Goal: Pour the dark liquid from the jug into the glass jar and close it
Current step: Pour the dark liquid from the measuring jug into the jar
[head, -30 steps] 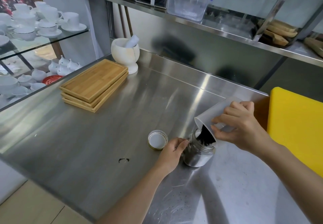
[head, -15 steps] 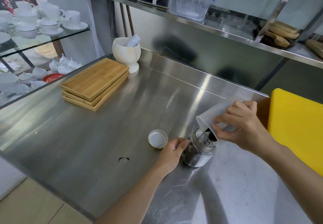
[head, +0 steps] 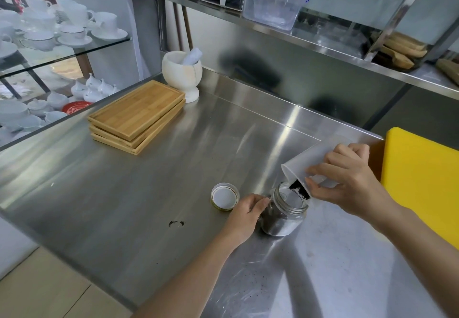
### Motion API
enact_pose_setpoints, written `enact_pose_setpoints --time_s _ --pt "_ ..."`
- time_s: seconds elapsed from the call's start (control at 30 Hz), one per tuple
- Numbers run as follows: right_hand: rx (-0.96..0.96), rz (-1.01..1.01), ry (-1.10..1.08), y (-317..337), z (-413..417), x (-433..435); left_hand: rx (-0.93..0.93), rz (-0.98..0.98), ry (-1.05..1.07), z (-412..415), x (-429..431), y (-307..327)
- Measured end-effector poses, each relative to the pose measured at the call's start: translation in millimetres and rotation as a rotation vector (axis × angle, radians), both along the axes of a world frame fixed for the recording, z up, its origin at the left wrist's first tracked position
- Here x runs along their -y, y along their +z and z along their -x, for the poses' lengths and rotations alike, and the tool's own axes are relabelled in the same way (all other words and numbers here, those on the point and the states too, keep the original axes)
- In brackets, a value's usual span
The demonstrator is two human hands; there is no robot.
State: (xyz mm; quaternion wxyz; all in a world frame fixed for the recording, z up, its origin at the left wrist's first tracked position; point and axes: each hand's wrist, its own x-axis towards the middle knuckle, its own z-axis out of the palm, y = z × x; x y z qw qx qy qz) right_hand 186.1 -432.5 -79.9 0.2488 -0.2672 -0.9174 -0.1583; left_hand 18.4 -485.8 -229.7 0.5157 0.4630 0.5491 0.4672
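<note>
Stainless worktop (head: pixel 154 193) all around you, with wooden trays (head: pixel 137 115) and a white mortar (head: pixel 182 74) well off at the far left, so nothing crowds the pour. Your right hand (head: pixel 345 181) is wrapped around the tipped jug (head: pixel 305 166), spout hanging just over the mouth of the glass jar (head: pixel 284 212), and a clump of dark stuff (head: pixel 299 190) sits right at the lip. Honestly it looks more like grains than liquid, so expect it to drop in lumps. Your left hand (head: pixel 246 214) is curled against the jar's left side, steadying it; keep it there, since the jar looks light enough to skate on steel. I'd keep the spout centred over the opening and tilt slowly, maybe a gentle tap to shake the last bits loose rather than a big tip. There are already specks on the worktop near you, so spills are a real risk. The lid (head: pixel 224 196) lies face up just left of your left hand, an easy grab once the jug is empty.
</note>
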Motion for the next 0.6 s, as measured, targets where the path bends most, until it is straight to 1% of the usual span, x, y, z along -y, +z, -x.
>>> enact_pose_setpoints --time_s 0.27,0.6 --pt "-0.025 0.02 0.019 0.6 1.9 0.4 -0.002 -0.008 0.013 -0.2 1.3 2.5" --pt "-0.039 -0.004 0.024 0.1 1.3 -0.7 -0.014 -0.026 0.017 -1.0 1.5 1.1"
